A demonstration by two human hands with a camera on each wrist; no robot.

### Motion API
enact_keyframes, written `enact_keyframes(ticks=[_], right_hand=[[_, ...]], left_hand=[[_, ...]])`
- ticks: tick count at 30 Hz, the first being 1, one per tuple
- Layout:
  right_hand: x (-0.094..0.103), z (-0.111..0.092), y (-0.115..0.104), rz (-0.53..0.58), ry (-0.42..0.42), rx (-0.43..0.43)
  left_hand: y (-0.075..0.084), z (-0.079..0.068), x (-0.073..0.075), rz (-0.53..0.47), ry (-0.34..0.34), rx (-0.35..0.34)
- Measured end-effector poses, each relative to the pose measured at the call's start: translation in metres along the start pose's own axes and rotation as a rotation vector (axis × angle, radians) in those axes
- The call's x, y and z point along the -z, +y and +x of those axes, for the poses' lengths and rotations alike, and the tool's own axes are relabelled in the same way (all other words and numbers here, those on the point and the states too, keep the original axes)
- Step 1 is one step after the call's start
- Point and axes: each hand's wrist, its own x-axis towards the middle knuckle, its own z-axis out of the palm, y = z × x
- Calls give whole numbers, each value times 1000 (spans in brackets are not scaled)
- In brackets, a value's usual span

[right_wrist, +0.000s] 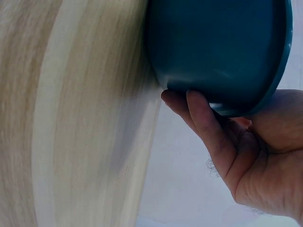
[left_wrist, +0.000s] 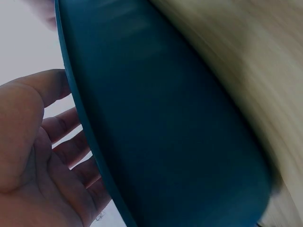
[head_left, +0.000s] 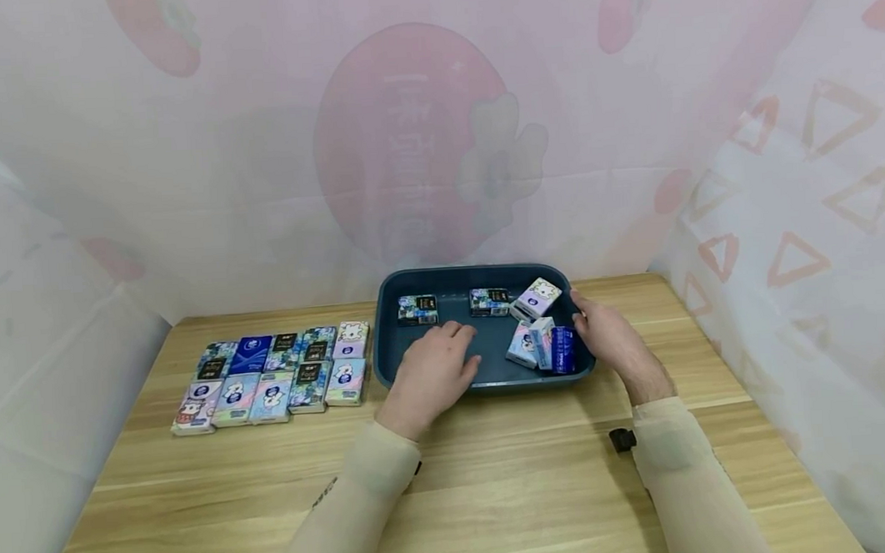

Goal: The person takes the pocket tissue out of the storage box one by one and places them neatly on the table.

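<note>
Pale sleeves [head_left: 356, 498] reach from six o'clock over the bench [head_left: 514, 490] to a dark teal tray [head_left: 453, 297]. At its eight o'clock, the left hand [head_left: 434, 367] leans over the edge with fingers spread, pinching nothing; at three o'clock, the right hand [head_left: 609, 334] grips the tray, fingers curled against its outside. Inside, floral packets [head_left: 417, 309] lie at ten and twelve, pale packets [head_left: 541, 296] between one and four, one touching a blue packet [head_left: 562, 349]. Lifting the right end could topple that loose cluster; shoving toward nine could disorder the packet rows [head_left: 309, 387] just beside.
</note>
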Motion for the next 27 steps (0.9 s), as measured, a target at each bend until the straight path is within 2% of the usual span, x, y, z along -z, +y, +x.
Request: enact_keyframes(ticks=[11, 19, 27], right_hand=[[-1, 2, 1, 1, 8, 21], [-1, 2, 0, 6, 13, 22], [0, 0, 2, 28, 4, 24]], left_hand=[[33, 27, -19, 23, -75, -63], [54, 41, -24, 39, -115, -84], [72, 59, -34, 33, -95, -90]])
